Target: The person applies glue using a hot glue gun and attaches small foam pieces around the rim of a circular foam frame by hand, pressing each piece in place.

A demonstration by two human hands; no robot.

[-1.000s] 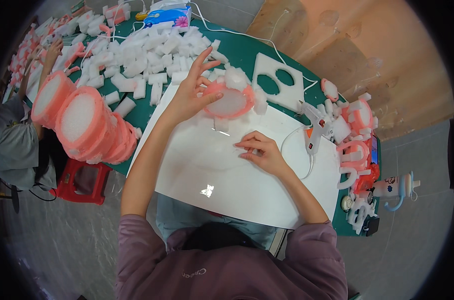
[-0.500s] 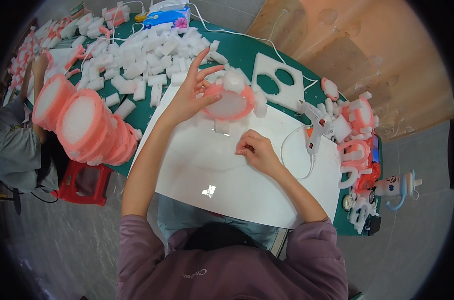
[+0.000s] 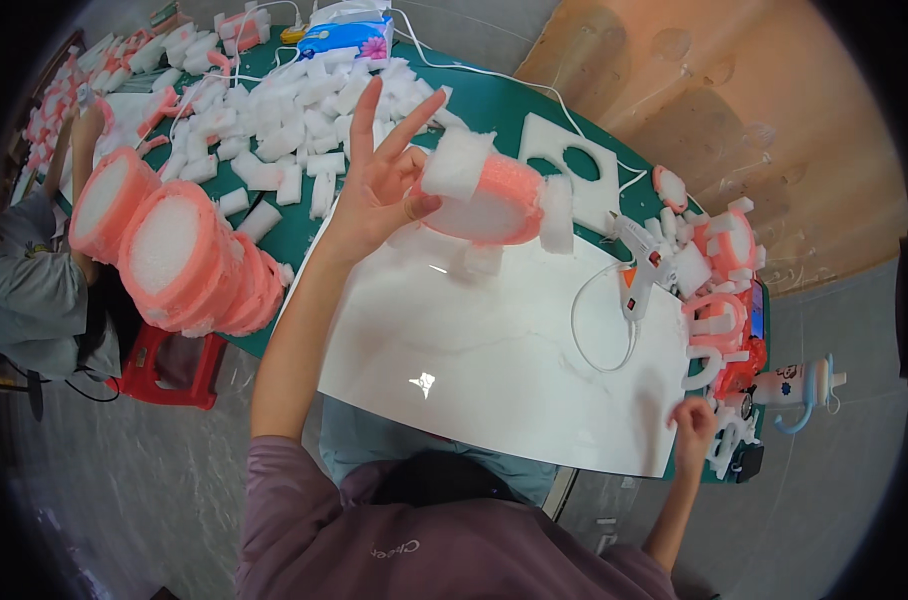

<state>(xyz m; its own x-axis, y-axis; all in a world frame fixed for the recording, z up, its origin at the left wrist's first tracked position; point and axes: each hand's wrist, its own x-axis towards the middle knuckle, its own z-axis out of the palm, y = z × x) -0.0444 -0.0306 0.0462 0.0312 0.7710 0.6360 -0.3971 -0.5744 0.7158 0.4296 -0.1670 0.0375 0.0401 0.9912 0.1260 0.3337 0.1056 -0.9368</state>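
Green covers the table [image 3: 494,105], and a big white sheet [image 3: 494,360] lies over its near edge in front of the person. Beyond the table, bare concrete floor [image 3: 124,500] runs along the left and an orange-brown wall [image 3: 734,110] stands to the right.

Above the sheet's far edge the left hand [image 3: 379,190] holds a pink ring [image 3: 479,200] lifted off the surface. Thumb and lower fingers pinch its left side, while the index and middle fingers stick straight up, spread apart. White foam fills the ring, a white foam block sits on its upper left and another on its right end. One more small foam piece [image 3: 482,260] lies on the sheet just below the ring.

The right hand [image 3: 694,425] is at the sheet's right corner, fingers curled down among white and pink curved pieces [image 3: 719,330]; whether it grips anything I cannot tell.

A glue gun [image 3: 634,262] lies on the sheet's right part, its white cord looping beside it. Behind it a white foam board [image 3: 574,170] with round cut-outs rests on the green. Loose foam blocks [image 3: 274,120] are heaped across the far left of the table, and a stack of finished pink rings [image 3: 189,255] leans at the left edge. A tissue box [image 3: 349,35] stands at the far side. Another person in grey [image 3: 24,290] sits at the left, and a red stool [image 3: 169,365] stands under the table there.
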